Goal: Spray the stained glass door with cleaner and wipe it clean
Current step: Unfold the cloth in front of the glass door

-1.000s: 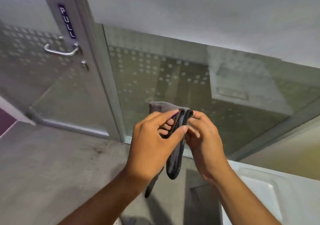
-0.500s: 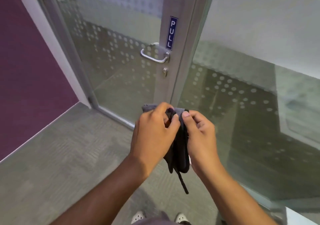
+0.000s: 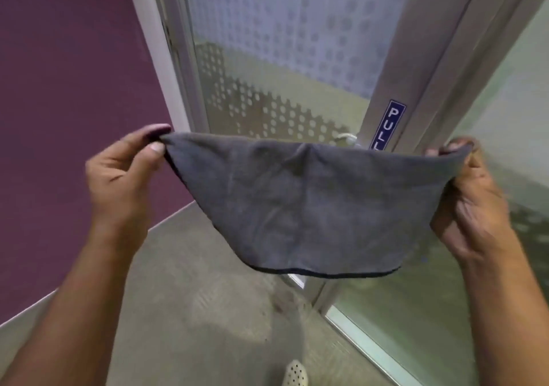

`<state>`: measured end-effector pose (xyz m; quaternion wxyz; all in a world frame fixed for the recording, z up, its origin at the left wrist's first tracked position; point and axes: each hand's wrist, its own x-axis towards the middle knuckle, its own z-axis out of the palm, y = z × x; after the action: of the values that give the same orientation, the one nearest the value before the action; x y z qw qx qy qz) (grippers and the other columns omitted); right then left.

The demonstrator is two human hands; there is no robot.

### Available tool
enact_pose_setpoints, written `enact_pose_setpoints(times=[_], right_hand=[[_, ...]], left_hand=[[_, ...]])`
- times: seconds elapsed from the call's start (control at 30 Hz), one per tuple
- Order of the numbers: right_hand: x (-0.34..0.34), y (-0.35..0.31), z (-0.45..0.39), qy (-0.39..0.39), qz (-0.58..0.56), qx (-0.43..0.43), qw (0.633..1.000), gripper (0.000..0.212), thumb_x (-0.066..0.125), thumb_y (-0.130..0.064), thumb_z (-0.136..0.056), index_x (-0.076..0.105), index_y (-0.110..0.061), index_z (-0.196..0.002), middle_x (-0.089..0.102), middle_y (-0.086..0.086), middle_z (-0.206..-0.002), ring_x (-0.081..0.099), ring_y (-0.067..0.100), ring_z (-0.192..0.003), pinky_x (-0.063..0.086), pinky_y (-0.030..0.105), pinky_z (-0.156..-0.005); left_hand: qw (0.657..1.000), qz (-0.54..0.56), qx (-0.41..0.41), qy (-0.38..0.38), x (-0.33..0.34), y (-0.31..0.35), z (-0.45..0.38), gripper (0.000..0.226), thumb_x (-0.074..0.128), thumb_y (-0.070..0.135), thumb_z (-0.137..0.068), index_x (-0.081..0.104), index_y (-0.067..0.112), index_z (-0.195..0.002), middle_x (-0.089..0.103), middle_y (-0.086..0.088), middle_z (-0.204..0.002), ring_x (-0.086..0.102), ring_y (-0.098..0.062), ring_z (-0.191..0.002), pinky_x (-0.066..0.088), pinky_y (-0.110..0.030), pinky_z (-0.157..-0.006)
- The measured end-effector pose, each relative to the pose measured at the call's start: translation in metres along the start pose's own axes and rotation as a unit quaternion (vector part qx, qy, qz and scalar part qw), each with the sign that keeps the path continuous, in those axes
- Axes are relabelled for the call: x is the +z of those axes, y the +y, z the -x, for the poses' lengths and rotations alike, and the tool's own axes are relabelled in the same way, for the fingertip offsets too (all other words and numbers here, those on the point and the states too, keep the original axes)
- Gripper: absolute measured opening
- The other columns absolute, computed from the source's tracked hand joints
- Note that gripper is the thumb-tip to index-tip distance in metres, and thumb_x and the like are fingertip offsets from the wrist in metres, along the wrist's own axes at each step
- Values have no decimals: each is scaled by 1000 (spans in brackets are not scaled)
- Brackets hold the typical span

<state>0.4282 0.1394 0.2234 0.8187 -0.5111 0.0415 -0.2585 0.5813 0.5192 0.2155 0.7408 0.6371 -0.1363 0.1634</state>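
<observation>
I see the grey cloth (image 3: pixel 309 204) stretched flat between both hands, hanging before the glass door (image 3: pixel 276 67). The left hand (image 3: pixel 124 177) pinches its left top corner. The right hand (image 3: pixel 475 207) grips the right one.

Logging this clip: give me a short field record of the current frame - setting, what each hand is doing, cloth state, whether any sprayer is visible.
setting: glass door with dotted frosting, PULL sign, purple wall
left hand: pinching one top corner of the cloth
right hand: gripping the other top corner
cloth: grey, spread open, hanging in front of the door
sprayer: none visible
wiping: not yet begun
</observation>
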Motion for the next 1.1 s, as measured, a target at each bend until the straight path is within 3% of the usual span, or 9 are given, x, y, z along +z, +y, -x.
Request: enact_pose_setpoints(times=[0.1, 0.23, 0.33, 0.5, 0.6, 0.7, 0.77, 0.87, 1.1], right_hand=[[44, 20, -60, -79, -61, 5, 995, 32, 43, -16, -108, 66, -25, -88, 68, -1, -91, 67, 21, -92, 57, 40, -98], [96, 4, -133, -263, -107, -72, 956, 8, 52, -22, -100, 59, -20, -102, 59, 5, -93, 61, 27, -89, 50, 53, -101], [145, -14, -183, -305, -129, -92, 939, 23, 74, -34, -91, 58, -20, -98, 58, 4, -92, 62, 23, -86, 56, 39, -93], [179, 0, -222, -295, -70, -111, 946, 14, 74, -33, -90, 65, -23, -94, 65, 1, -89, 65, 25, -87, 62, 31, -78], [223, 11, -247, -283, 27, -160, 945, 35, 88, -53, -73, 76, -25, -91, 71, -1, -84, 69, 21, -79, 59, 40, -86], [262, 10, -260, -286, 122, -212, 927, 36, 82, -61, -78, 81, -29, -95, 75, -2, -88, 65, 28, -86, 48, 50, -89], [284, 10, -268, -288, 172, -232, 913, 21, 75, -51, -87, 81, -33, -97, 77, -7, -93, 69, 19, -91, 51, 40, -89], [317, 16, -274, -298, 200, -268, 894, 17, 65, -26, -94, 80, -33, -99, 79, -11, -98, 72, 8, -97, 52, 23, -90], [376, 60, -290, -164, 136, -340, 916, 13, 77, -16, -81, 80, -25, -90, 80, -7, -86, 74, 8, -82, 56, 21, -81]], left_hand=[[997, 46, -12, -61, 23, 3, -58, 35, 53, -1, -104, 77, 25, -106, 76, 11, -89, 67, -7, -80, 57, -24, -82], [988, 35, 144, -41, 25, 43, -113, 24, 61, 10, -106, 75, 30, -106, 71, 11, -102, 63, -10, -99, 50, -33, -96], [960, 183, 213, -12, 16, 69, -140, 16, 60, 21, -101, 72, 33, -101, 69, 10, -106, 66, -13, -109, 51, -44, -111], [939, 320, 124, -1, 63, 65, -204, 39, 48, 1, -104, 73, 29, -95, 69, 6, -95, 68, -11, -84, 57, -43, -100], [925, 358, 84, -91, 78, 56, -248, 34, 58, 3, -99, 81, 28, -99, 74, 2, -94, 70, -14, -79, 61, -33, -87], [928, 308, 77, -196, 84, 51, -279, 25, 87, 18, -85, 82, 27, -109, 78, 0, -96, 72, -13, -79, 61, -26, -80], [922, 276, 66, -262, 83, 46, -301, 43, 92, 32, -77, 81, 27, -117, 78, 0, -98, 71, -11, -79, 60, -23, -77], [907, 265, 71, -321, 81, 45, -323, 33, 83, 27, -78, 83, 27, -111, 81, 1, -95, 74, -9, -81, 60, -22, -78], [894, 316, 37, -316, 79, 36, -350, 22, 77, 23, -66, 87, 24, -86, 82, 1, -86, 77, -7, -73, 63, -20, -70]])
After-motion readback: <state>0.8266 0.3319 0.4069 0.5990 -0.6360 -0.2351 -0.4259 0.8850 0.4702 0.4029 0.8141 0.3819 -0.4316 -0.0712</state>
